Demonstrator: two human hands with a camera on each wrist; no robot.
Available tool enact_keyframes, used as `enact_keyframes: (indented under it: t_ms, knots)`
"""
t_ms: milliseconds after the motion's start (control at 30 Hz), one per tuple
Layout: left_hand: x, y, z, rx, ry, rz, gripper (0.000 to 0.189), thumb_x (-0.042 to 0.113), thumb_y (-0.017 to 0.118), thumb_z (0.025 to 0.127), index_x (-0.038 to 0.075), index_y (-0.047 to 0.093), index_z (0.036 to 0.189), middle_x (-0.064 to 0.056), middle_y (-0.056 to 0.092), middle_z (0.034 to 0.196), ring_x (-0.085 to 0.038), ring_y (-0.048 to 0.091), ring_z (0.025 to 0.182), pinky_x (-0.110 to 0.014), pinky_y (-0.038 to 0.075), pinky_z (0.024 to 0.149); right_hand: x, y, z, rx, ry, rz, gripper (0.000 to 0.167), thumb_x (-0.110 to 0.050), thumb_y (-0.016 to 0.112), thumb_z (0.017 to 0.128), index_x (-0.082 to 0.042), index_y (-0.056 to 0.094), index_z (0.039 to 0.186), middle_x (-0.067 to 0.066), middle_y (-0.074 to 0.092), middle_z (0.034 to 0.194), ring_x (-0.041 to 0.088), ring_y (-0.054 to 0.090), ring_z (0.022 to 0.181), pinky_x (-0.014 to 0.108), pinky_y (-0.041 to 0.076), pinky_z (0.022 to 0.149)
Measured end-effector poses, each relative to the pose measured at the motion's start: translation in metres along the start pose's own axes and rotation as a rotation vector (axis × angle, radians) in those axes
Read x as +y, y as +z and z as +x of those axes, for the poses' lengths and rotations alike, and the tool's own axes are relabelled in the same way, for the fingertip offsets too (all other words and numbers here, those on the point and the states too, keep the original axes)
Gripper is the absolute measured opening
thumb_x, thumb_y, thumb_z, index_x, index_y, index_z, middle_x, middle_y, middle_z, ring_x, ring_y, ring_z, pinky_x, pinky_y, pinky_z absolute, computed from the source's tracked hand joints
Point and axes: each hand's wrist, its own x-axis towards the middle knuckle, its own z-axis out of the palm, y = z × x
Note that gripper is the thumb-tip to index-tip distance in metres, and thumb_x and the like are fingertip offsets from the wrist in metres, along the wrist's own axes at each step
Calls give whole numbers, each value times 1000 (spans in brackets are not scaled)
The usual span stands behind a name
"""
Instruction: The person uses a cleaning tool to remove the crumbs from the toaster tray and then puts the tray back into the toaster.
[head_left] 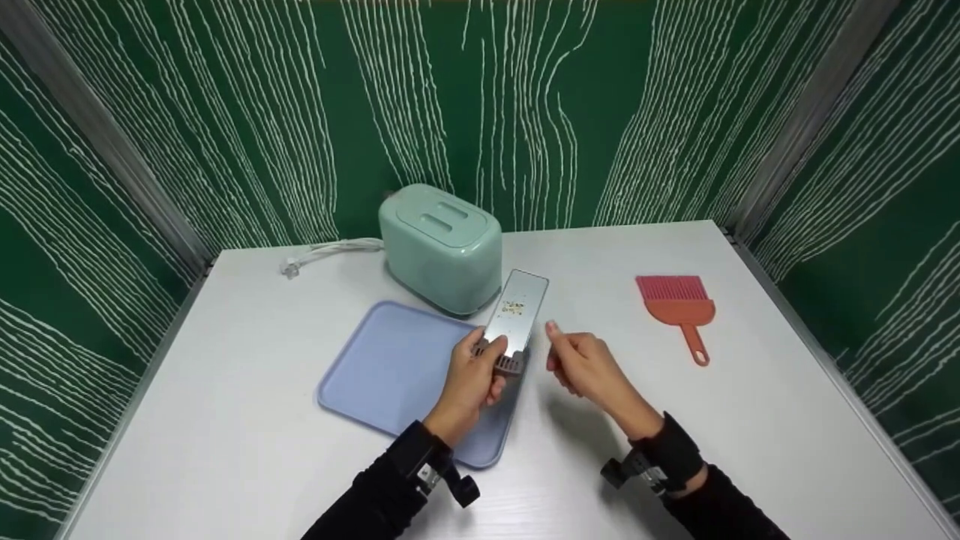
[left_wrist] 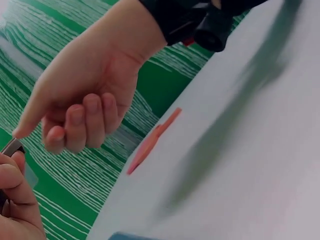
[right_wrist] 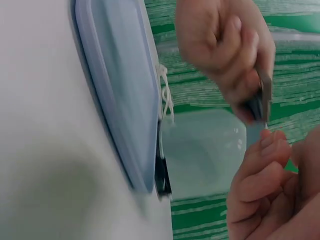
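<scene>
My left hand [head_left: 469, 379] grips the grey slotted end of a long, flat silver crumb tray [head_left: 527, 289], its thumb on top. A small patch of yellowish crumbs [head_left: 514, 307] lies on the metal. To the right of it is my right hand [head_left: 589, 367], with the fingers curled in, the thumb extended and nothing visible in it. In the left wrist view, the right hand [left_wrist: 85, 95] has its thumb tip close to the crumb tray's edge; whether they touch I cannot tell. Behind stands a mint-green toaster [head_left: 442, 247]. Beneath the left hand lies a blue tray [head_left: 382, 367].
An orange hand brush [head_left: 679, 309] with red bristles lies on the right of the white table [head_left: 225, 420]. The toaster's white cord [head_left: 345, 246] runs left to a plug [head_left: 290, 268]. Green walls [head_left: 525, 112] with white lines enclose the table's back and sides.
</scene>
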Motion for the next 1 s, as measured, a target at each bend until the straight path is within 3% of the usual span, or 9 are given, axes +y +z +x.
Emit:
enact_keyframes:
  t_ms: [67, 233, 433, 633, 800, 900, 1000]
  knots:
    - [0, -5, -1, 3, -4, 15, 47, 26, 62, 108, 4, 52, 149, 2, 60, 66, -2, 45, 39, -18, 35, 35, 6, -13, 4, 17, 22, -13, 69, -54, 41, 114, 1, 69, 85, -2, 56, 57, 10, 47, 47, 24, 40, 47]
    - [0, -16, -3, 6, -7, 41, 41, 25, 60, 109, 3, 57, 144, 1, 60, 68, -3, 45, 39, -19, 35, 34, 24, -48, 16, 72, 35, -73, 62, -51, 43, 115, 4, 69, 102, 0, 61, 68, 11, 53, 57, 25, 47, 53]
    - [1, -28, -5, 22, -15, 61, 34, 25, 60, 109, 3, 60, 134, 1, 58, 64, -2, 44, 37, -19, 34, 34, 47, -93, 25, 105, 74, -233, 50, -50, 56, 110, 0, 65, 116, 8, 68, 88, 14, 61, 74, 27, 50, 65]
    - [3, -37, -9, 15, -5, 44, 29, 24, 61, 109, 1, 60, 126, 1, 58, 63, -2, 43, 36, -19, 33, 34, 72, -131, 33, 98, 168, -257, 56, -48, 60, 108, 3, 60, 132, 14, 64, 111, 20, 63, 95, 27, 51, 76]
    - [4, -45, -12, 28, -30, 59, 35, 26, 63, 108, 2, 59, 133, 1, 60, 66, -2, 44, 37, -19, 33, 34, 95, -152, 32, 128, 235, -316, 63, -47, 57, 108, 5, 52, 143, 25, 60, 130, 32, 61, 110, 29, 49, 80]
    - [5, -50, -15, 32, -40, 71, 38, 26, 63, 108, 2, 58, 137, 1, 60, 67, -2, 43, 38, -19, 33, 34, 107, -160, 30, 141, 243, -375, 62, -45, 57, 108, 8, 48, 140, 28, 59, 131, 34, 60, 108, 30, 49, 76]
    - [5, -55, -17, 35, -44, 87, 40, 27, 63, 107, 2, 58, 138, 1, 61, 68, -1, 43, 39, -19, 33, 35, 115, -165, 29, 157, 234, -416, 62, -41, 60, 106, 12, 47, 136, 28, 62, 121, 32, 62, 97, 32, 49, 70]
